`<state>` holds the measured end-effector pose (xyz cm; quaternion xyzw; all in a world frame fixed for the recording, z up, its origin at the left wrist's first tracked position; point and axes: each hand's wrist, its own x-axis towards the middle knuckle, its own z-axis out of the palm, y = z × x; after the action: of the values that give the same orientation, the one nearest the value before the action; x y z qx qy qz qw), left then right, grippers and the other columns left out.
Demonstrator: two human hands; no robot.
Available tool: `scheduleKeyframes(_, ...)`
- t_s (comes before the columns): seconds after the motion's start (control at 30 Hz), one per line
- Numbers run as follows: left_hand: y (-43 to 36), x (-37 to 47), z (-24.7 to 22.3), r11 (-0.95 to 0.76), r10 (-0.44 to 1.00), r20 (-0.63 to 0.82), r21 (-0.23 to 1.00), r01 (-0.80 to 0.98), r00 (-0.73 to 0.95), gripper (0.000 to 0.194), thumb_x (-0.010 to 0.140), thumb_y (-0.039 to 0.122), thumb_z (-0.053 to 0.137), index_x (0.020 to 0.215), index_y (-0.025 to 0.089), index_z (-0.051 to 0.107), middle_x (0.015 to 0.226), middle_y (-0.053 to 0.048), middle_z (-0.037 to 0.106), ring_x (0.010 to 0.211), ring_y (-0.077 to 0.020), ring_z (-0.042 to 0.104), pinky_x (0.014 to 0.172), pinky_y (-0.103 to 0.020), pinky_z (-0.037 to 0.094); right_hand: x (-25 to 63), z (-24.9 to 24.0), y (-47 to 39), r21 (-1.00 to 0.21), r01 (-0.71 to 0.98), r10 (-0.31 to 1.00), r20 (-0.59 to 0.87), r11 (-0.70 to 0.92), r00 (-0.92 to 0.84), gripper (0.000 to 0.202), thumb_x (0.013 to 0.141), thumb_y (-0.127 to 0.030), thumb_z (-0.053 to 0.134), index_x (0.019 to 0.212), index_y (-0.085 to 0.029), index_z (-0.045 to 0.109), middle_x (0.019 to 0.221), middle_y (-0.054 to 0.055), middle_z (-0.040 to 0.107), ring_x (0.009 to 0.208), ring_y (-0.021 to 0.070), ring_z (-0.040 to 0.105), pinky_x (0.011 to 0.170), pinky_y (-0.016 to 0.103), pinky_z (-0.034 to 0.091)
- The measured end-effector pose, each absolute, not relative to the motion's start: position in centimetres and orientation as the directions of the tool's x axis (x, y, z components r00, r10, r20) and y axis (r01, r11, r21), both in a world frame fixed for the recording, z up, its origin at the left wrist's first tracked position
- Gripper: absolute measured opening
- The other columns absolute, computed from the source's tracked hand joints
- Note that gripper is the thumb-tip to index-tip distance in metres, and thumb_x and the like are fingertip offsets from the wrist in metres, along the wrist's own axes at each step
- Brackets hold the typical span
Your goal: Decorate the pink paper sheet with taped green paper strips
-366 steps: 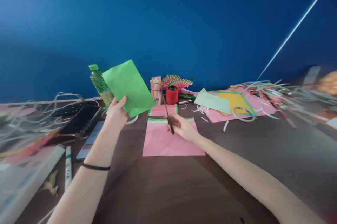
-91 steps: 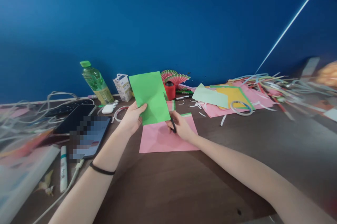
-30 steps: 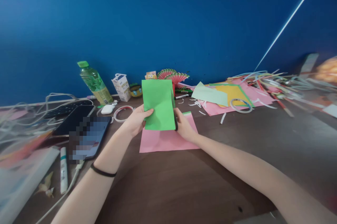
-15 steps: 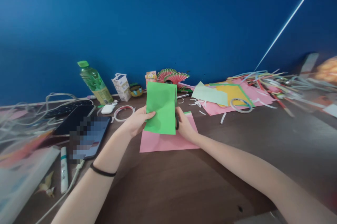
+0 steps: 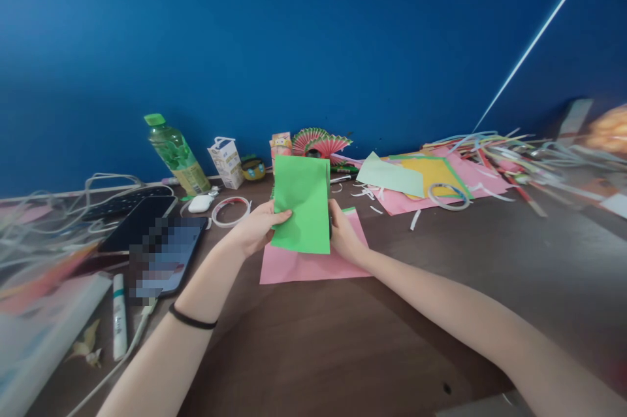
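Note:
Upright above the table, a green sheet of paper is pinched at its left edge by my left hand, thumb on the near face. At the sheet's right edge, my right hand is closed round a dark object that is mostly hidden behind the paper; it looks like a scissors handle. The right hand's fingertips are also out of sight there. Beneath both hands, a pink sheet with a green strip near its top right corner lies flat on the table.
A green bottle, carton and folded paper fans stand along the wall. Tape rolls, phone and marker lie left. Coloured papers, another tape roll and a pile of strips are right.
The green sheet and my left hand have shifted slightly right, the sheet also a little down. Less of the dark object by my right hand shows.

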<state>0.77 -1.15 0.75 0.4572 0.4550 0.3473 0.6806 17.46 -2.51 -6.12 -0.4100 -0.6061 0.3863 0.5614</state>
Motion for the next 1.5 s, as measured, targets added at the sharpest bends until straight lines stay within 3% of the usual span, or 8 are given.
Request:
scheduleKeyframes(0.23,-1.48,0.75,1.11,0.402,0.841,-0.365,0.916,-0.010,0.399,0.021,0.064,0.012,0.070,0.085,0.014,0.066,0.076,-0.007,0.072,0.075,-0.0211,0.067,0.064,-0.027,0.053,17.41,-6.14,-2.54,-0.928,0.016,0.928,0.373,0.373,0.017,0.014,0.077,-0.021,0.044,0.090,-0.023,0.042,0.092,0.003,0.059,0.088,0.0182,0.053,0.076,0.033,0.045)
scheduleKeyframes(0.4,-1.54,0.75,1.13,0.404,0.842,-0.366,0.915,-0.014,0.396,0.026,0.061,0.014,0.073,0.086,0.014,0.066,0.079,-0.007,0.072,0.077,-0.0212,0.067,0.064,-0.027,0.053,17.45,-6.12,-2.59,-0.913,0.023,0.913,0.408,0.408,0.013,0.013,0.080,-0.025,0.043,0.092,-0.023,0.042,0.095,0.005,0.060,0.085,0.0180,0.054,0.077,0.034,0.045)
scheduleKeyframes(0.73,-1.56,0.50,1.06,0.403,0.828,-0.395,0.913,0.067,0.397,0.042,0.060,0.018,0.075,0.100,0.018,0.062,0.090,-0.008,0.070,0.088,-0.0212,0.065,0.067,-0.027,0.053,17.49,-6.46,-2.44,-0.920,0.047,0.921,0.389,0.388,0.027,0.015,0.075,-0.018,0.042,0.089,-0.022,0.044,0.095,0.004,0.059,0.084,0.0170,0.053,0.076,0.033,0.046)
scheduleKeyframes(1.07,-1.87,0.21,1.71,0.388,0.828,-0.397,0.916,0.106,0.397,0.031,0.059,0.017,0.074,0.088,0.018,0.063,0.087,-0.008,0.070,0.081,-0.0218,0.066,0.065,-0.029,0.053,17.53,-6.02,-2.70,-0.933,0.008,0.933,0.360,0.360,0.019,0.016,0.078,-0.025,0.046,0.094,-0.025,0.045,0.090,0.002,0.060,0.088,0.0182,0.053,0.072,0.032,0.046)
scheduleKeyframes(1.27,-1.79,0.17,1.67,0.395,0.818,-0.415,0.908,0.135,0.398,0.031,0.057,0.018,0.075,0.085,0.018,0.063,0.087,-0.009,0.070,0.083,-0.0240,0.066,0.066,-0.032,0.053,17.56,-5.91,-2.80,-0.936,0.048,0.935,0.350,0.347,0.064,0.011,0.078,-0.022,0.043,0.088,-0.024,0.044,0.079,0.001,0.058,0.081,0.0172,0.053,0.068,0.030,0.045)
scheduleKeyframes(1.5,-2.04,0.33,1.74,0.408,0.808,-0.429,0.902,0.142,0.403,0.030,0.056,0.017,0.075,0.084,0.017,0.063,0.085,-0.009,0.070,0.080,-0.0225,0.066,0.062,-0.028,0.053,17.53,-6.21,-2.59,-0.920,0.056,0.918,0.391,0.388,0.068,0.012,0.075,-0.018,0.042,0.087,-0.022,0.044,0.088,0.002,0.059,0.080,0.0168,0.053,0.071,0.031,0.044)
